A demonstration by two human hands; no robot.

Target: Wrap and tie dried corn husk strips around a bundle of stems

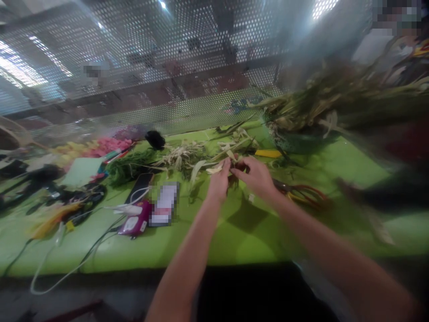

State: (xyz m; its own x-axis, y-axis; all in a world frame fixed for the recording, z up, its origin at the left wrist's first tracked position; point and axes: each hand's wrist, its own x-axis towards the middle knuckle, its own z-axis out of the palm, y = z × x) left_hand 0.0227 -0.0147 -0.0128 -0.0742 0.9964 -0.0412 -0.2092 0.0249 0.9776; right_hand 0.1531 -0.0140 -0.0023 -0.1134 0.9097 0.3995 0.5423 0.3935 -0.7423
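Note:
Over the green table [201,243], my left hand [219,181] and my right hand [256,174] meet with their fingers closed on pale dried leaf strips [231,154], which look like corn husk. The strips stick out above and to the left of my fingertips. Exactly where the fingers pinch them is partly hidden. Just left of my hands lies a loose heap of similar dry strips [181,154]. A tool with orange handles [308,194], perhaps scissors, rests right of my right wrist. Behind that hand is a flat yellow piece [268,153].
A green basin [295,141] heaped with long dried leaves [311,100] stands back right. To the left are green fibres [129,167], a phone [165,203], a purple device [137,219] with cables, and pink flowers [114,145]. A perforated metal screen [201,103] rises behind the table.

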